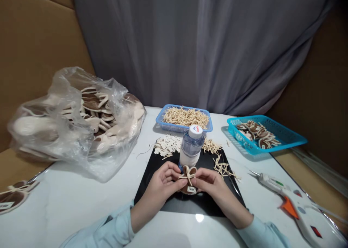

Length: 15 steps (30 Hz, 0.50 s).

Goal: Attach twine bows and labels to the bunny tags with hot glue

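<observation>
Between my hands, over the black board (187, 206), is a small brown bunny-shaped piece (189, 189) with cream edging, a cream bow below its ears and a small white printed label. My left hand (166, 179) pinches its left side by the bow. My right hand (210, 181) pinches its right side, with the thumb close to the bow. Just behind the piece stands a clear bottle (191, 146) with a white cap. Small white labels (168, 145) lie to the left of the bottle, and loose cream bows (223, 166) lie to its right.
A plastic bag (81, 121) of brown and cream pieces fills the left. A blue basket (185, 121) of bows stands at the back, a turquoise basket (268, 133) of finished-looking pieces at the right. A glue gun (296, 208) lies front right; another bunny piece (16, 195) is far left.
</observation>
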Each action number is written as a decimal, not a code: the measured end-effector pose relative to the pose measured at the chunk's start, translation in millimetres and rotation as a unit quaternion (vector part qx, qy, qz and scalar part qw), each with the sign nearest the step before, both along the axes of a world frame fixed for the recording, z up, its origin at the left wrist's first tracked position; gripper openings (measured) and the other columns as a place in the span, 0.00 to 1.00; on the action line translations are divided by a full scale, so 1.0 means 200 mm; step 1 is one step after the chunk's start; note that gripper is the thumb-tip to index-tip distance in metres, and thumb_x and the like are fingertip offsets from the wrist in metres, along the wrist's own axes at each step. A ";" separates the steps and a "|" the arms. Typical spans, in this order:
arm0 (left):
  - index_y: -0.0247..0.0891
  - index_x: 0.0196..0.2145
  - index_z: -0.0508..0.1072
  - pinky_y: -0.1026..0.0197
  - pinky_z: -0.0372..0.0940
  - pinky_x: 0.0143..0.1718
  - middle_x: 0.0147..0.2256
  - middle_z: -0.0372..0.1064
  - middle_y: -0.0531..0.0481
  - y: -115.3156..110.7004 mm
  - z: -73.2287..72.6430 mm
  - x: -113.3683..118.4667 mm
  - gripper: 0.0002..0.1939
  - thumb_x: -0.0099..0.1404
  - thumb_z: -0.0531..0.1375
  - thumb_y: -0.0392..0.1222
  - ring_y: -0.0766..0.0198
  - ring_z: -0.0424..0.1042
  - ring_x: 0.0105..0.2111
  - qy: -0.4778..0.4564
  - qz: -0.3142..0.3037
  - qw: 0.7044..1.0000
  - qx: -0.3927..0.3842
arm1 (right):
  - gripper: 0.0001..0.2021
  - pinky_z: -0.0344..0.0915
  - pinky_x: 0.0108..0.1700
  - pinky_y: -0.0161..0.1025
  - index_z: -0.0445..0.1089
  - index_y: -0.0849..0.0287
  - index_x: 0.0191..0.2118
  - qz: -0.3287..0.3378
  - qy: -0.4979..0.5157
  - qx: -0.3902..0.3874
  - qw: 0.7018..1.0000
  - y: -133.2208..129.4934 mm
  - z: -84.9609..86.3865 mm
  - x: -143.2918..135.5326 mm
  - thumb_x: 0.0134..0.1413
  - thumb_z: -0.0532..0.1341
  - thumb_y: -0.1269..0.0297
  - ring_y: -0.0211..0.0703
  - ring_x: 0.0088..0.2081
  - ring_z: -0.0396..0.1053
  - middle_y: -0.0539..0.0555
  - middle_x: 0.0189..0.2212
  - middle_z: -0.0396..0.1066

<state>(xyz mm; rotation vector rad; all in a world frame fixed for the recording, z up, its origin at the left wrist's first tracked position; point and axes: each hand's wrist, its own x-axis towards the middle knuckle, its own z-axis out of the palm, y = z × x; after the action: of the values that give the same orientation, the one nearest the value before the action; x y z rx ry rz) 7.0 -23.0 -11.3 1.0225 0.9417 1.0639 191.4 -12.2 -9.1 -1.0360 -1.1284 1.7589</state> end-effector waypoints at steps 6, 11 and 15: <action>0.39 0.35 0.64 0.68 0.64 0.34 0.26 0.71 0.57 0.00 0.03 0.00 0.16 0.56 0.68 0.39 0.70 0.70 0.28 -0.062 -0.014 0.997 -0.042 | 0.12 0.66 0.32 0.30 0.75 0.61 0.26 -0.009 0.047 -0.004 0.999 -0.01 0.00 0.01 0.42 0.73 0.58 0.33 0.27 0.69 0.49 0.24 0.74; 0.39 0.33 0.63 0.68 0.63 0.32 0.27 0.70 0.58 -0.01 0.03 -0.01 0.16 0.55 0.69 0.40 0.71 0.69 0.28 -0.051 0.001 0.998 -0.028 | 0.11 0.69 0.34 0.31 0.75 0.62 0.30 0.013 0.052 0.000 0.999 -0.02 0.02 0.01 0.46 0.71 0.59 0.34 0.29 0.71 0.50 0.26 0.74; 0.38 0.30 0.64 0.69 0.63 0.31 0.27 0.68 0.57 0.00 0.03 -0.01 0.17 0.54 0.70 0.42 0.71 0.69 0.28 -0.029 0.036 0.999 -0.009 | 0.14 0.72 0.38 0.36 0.76 0.62 0.36 0.019 0.068 -0.008 0.997 -0.02 0.02 0.01 0.52 0.67 0.55 0.40 0.35 0.73 0.53 0.31 0.74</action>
<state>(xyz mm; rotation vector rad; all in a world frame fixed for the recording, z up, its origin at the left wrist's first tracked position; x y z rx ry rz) 5.5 -23.2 -4.7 0.9446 0.9458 1.1376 193.8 -15.8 -4.5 -0.8952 -1.0556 1.8416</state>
